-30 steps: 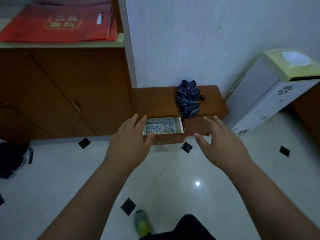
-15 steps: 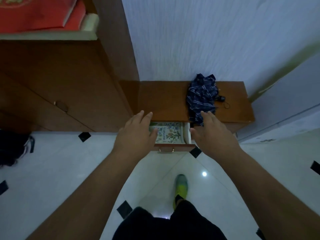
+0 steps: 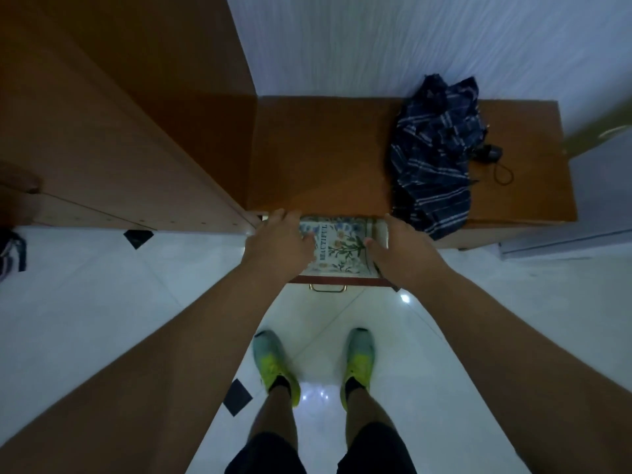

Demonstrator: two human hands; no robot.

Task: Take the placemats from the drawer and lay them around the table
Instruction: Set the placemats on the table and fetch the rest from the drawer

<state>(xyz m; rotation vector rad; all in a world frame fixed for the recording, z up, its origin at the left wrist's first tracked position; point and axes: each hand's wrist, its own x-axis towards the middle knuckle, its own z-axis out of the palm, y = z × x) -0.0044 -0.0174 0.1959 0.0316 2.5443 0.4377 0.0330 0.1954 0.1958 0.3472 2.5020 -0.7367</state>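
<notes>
Nearest the camera, two feet in yellow-green shoes (image 3: 277, 367) stand square on the white floor (image 3: 102, 319) facing the cabinet, a stance that lets both arms reach down evenly. Beyond them the drawer (image 3: 342, 281) is pulled out, its brass handle (image 3: 328, 288) toward the person, so the contents lie open from above. Inside lie the placemats (image 3: 338, 246), a flat floral stack with the word BEAUTIFUL printed on top, between the two hands and touching both. The left hand (image 3: 280, 242) covers the stack's left edge, fingers reaching over it and thumb on the print; the right hand (image 3: 398, 249) sits at the right edge, thumb on the top mat and fingers down beside the drawer wall. This reads as the start of a two-sided lift, though whether either hand is already grasping cannot be told. Farther back, a dark striped umbrella (image 3: 434, 165) lies crumpled on the low desk (image 3: 325, 155), against the wall (image 3: 376, 39).
</notes>
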